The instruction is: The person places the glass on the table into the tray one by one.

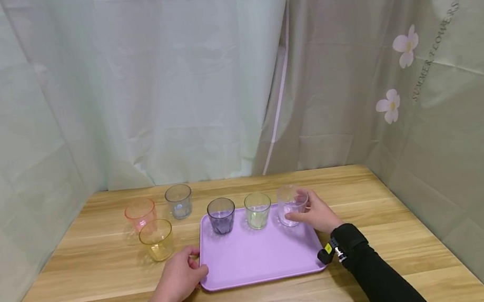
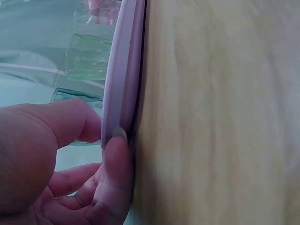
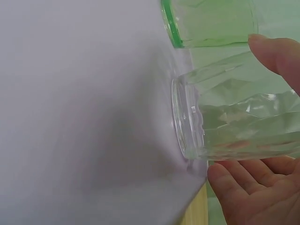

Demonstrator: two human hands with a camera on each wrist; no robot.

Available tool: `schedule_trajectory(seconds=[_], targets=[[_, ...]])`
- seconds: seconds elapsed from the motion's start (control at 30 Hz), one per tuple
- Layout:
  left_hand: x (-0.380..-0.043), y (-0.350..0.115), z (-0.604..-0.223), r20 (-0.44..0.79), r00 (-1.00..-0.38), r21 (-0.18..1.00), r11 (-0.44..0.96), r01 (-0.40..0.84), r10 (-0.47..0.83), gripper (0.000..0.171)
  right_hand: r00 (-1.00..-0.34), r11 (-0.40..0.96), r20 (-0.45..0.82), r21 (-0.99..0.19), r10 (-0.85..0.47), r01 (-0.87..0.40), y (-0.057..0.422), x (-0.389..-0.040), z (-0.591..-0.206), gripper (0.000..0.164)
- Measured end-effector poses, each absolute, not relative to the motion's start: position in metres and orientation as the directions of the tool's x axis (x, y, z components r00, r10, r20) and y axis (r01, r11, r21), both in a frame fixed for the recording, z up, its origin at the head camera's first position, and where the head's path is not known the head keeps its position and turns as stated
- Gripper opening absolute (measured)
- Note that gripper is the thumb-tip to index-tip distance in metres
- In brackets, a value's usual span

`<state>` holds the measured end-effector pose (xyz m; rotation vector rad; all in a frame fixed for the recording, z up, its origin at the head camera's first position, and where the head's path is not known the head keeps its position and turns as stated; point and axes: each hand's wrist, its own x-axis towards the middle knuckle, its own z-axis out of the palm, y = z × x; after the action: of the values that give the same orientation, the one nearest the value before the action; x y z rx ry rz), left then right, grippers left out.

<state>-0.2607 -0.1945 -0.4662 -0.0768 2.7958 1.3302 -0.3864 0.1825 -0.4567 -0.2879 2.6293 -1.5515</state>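
My left hand pinches the left edge of a lilac tray, its thumb over the rim and a finger against the outer side. At the tray's back right corner, my right hand holds a clear glass upright, thumb on one side and fingers on the other. The glass's base is at the tray surface. Beside it on the tray stand a pale green glass and a dark purple-grey glass, in a row along the back edge.
Left of the tray, on the wooden table, stand a yellow glass, a pink-orange glass and a grey-blue glass. Curtains hang behind the table and along both sides.
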Motion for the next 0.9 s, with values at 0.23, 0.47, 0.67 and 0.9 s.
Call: schedule_trajectory(seconds=[0.23,0.47,0.67,0.9], targets=[[-0.257,-0.194,-0.462,-0.014,-0.999,0.742,0.67,-0.031,-0.031,0.048,-0.98,0.489,0.038,-0.863,-0.193,-0.129,0.189,-0.385,-0.455,0.099],[-0.251,-0.198,-0.448,0.086,-0.994,0.698,0.716,0.015,-0.063,0.045,-0.975,0.483,0.055,-0.862,-0.216,-0.155,0.201,-0.381,-0.452,0.095],[-0.245,-0.201,-0.432,0.208,-0.974,0.709,0.7,0.087,-0.089,0.041,-0.975,0.501,0.021,-0.855,-0.223,-0.133,0.219,-0.371,-0.449,0.09],[-0.242,-0.209,-0.419,0.428,-0.887,0.73,0.645,0.226,-0.173,0.037,-0.977,0.545,0.012,-0.828,-0.215,-0.13,0.237,-0.361,-0.451,0.077]])
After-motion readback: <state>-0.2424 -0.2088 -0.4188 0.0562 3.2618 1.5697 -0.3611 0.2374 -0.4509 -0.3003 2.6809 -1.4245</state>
